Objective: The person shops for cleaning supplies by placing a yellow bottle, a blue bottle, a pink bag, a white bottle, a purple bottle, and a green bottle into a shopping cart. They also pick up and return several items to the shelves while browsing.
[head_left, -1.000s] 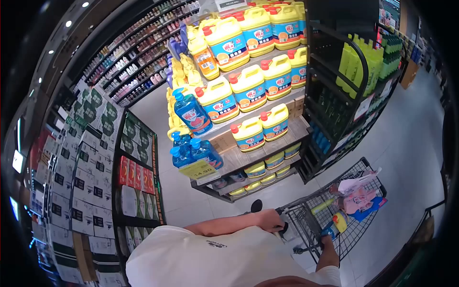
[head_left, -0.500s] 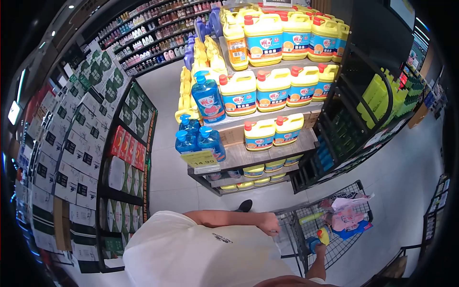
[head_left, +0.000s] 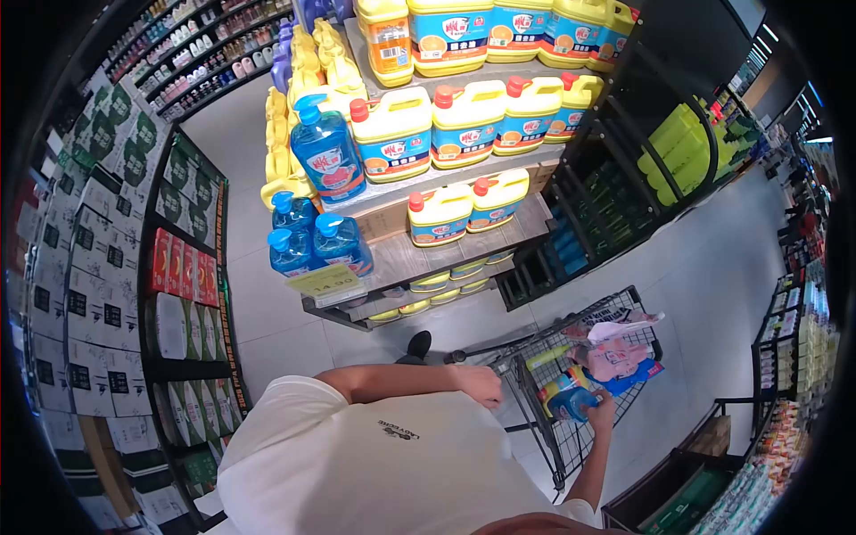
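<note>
Supermarket aisle floor (head_left: 294,343): blue bottle (head_left: 571,406) at the wire cart (head_left: 571,439)

The right hand (head_left: 603,412) was clamped on the bottle's near end, within the cart's outline. The left hand (head_left: 481,386) curled beside it, hold hidden. Lowering gently, clear of the pink package (head_left: 615,358), looked prudent.

Left hand (head_left: 481,385): fingertips turned from view; grip on cart (head_left: 575,439) cannot be determined. Blue bottle (head_left: 575,406): partly covered by right hand (head_left: 604,409); label print too small to read. Top-row yellow jugs (head_left: 450,37): several cut off by upper edge. Price sign (head_left: 325,281): smaller lines illegible. Shoe (head_left: 419,343): leg behind it largely hidden by left forearm (head_left: 392,383). White shirt (head_left: 374,455): cropped at bottom edge. Far-right shelf goods (head_left: 774,459): blurred, unidentified. Upper-left bottles (head_left: 201,52): labels too small.
</note>
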Motion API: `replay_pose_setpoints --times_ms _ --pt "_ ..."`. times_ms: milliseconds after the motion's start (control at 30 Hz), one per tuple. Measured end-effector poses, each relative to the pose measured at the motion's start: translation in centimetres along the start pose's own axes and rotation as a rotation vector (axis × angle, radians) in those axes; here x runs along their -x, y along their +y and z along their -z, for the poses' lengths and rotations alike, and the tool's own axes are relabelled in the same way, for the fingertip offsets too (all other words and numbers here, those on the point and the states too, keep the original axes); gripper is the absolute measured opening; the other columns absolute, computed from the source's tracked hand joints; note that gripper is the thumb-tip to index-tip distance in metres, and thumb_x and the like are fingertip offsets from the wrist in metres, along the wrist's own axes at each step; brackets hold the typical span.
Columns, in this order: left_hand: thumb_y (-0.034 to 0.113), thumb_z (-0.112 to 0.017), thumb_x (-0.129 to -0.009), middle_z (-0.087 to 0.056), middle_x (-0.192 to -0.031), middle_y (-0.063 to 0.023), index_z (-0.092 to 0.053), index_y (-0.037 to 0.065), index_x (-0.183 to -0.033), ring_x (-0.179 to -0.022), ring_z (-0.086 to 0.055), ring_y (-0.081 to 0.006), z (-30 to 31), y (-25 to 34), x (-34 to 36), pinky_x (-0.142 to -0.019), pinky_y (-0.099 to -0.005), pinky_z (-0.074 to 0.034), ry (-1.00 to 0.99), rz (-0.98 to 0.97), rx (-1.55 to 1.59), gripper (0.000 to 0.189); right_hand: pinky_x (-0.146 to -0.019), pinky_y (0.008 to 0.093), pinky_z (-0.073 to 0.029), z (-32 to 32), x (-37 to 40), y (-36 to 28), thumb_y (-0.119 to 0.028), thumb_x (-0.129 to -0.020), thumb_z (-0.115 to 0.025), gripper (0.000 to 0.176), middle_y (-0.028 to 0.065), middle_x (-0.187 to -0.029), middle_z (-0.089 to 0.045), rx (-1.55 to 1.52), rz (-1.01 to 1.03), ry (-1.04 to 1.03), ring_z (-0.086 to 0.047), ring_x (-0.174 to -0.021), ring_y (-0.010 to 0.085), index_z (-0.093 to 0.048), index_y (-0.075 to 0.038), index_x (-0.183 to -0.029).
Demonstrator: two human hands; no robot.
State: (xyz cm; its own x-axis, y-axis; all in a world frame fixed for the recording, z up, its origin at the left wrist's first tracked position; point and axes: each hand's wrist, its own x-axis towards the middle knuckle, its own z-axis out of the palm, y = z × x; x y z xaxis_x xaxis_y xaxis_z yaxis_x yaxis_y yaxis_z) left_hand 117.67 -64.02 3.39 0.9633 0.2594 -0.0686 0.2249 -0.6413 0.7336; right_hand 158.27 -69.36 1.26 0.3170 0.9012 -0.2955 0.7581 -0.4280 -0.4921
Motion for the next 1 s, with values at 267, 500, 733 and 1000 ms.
replay_pose_setpoints --times_ms 267,500,733,1000 --pt "0.028 -0.056 -0.096 -0.066 -0.075 -0.0195 -0.066 0.001 -0.083 -0.075 -0.063 -0.0426 0.9 -2.0 0.3 -0.069 -0.0524 -0.049 0.046 -0.1 -0.053 0.032 -0.068 0.0414 -0.052 7.4 2.8 -19.9 -0.015 -0.064 -0.082 0.038 0.017 -0.076 -0.068 0.224 0.24 0.152 -0.068 -0.07 0.035 -0.07 0.0 -0.097" --pt "0.019 -0.061 -0.098 -0.073 -0.091 -0.0122 -0.068 0.006 -0.114 -0.078 -0.072 -0.023 5.5 -1.4 4.9 -0.073 -0.0338 -0.056 0.69 0.363 0.461 0.022 -0.066 0.0347 -0.052 8.3 3.8 -36.9 -0.009 -0.067 -0.078 0.026 0.0152 -0.077 -0.068 -0.048 0.691 0.042 -0.067 -0.069 0.0275 -0.069 0.001 -0.089" --pt "0.012 -0.065 -0.096 -0.056 -0.133 -0.0112 -0.034 0.001 -0.144 -0.12 -0.061 -0.0226 3.4 -8.6 11.7 -0.1 -0.0357 -0.05 1.344 0.579 1.532 0.059 -0.066 0.0341 -0.053 1.3 1.4 -49.9 -0.007 -0.068 -0.078 0.026 0.0162 -0.077 -0.069 -0.167 1.01 -0.226 -0.067 -0.067 0.0244 -0.07 0.002 -0.091" --pt "0.008 -0.064 -0.097 -0.062 -0.125 -0.0077 -0.051 0.005 -0.126 -0.118 -0.063 -0.023 5.4 -11.7 16.5 -0.103 -0.0372 -0.05 1.803 0.35 1.622 0.033 -0.074 0.0437 -0.054 -7.1 0.7 -59.7 -0.016 -0.066 -0.073 0.03 0.0204 -0.074 -0.069 -0.146 0.977 -0.409 -0.07 -0.077 0.0387 -0.074 -0.003 -0.093"
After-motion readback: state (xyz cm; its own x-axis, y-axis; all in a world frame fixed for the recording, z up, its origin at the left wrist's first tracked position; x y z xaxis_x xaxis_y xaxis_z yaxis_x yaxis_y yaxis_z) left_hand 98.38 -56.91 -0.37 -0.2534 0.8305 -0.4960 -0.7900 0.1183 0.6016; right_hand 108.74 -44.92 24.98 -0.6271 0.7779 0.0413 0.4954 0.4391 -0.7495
